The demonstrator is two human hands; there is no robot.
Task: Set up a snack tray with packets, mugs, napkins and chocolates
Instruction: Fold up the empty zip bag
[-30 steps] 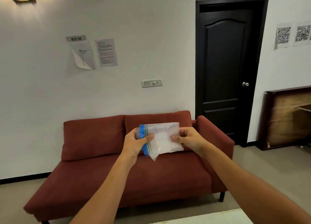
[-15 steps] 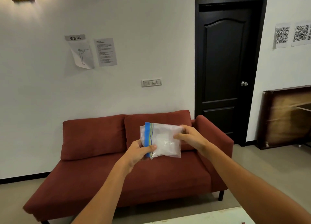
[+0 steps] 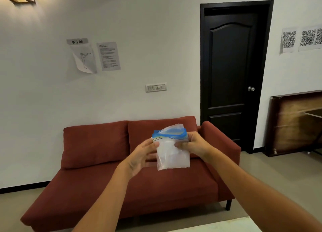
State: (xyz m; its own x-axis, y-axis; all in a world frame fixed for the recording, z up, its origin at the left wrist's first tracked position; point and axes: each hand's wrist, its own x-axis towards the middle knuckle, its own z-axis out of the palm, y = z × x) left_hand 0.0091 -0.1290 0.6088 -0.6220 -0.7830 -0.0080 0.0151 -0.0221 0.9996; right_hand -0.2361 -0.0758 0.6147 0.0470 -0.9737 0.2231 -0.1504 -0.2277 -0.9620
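I hold a clear zip-lock bag [image 3: 171,153] with a blue seal strip at chest height, in front of a red sofa. The blue strip is now on top and its mouth bulges apart. Something white and flat shows inside, too blurred to name. My left hand [image 3: 142,155] pinches the bag's left edge just under the strip. My right hand [image 3: 193,144] grips the right edge at the strip. No tray, mugs, napkins or chocolates are in view.
A red two-seat sofa [image 3: 97,179] stands against the white wall straight ahead. A dark door [image 3: 231,71] is at the right, with a wooden cabinet [image 3: 296,123] beyond it. A pale table edge [image 3: 226,225] shows at the bottom.
The bag has been turned from lying sideways with the blue strip at the left to upright with the strip on top. Both hands shifted their hold, and the mouth has come apart.
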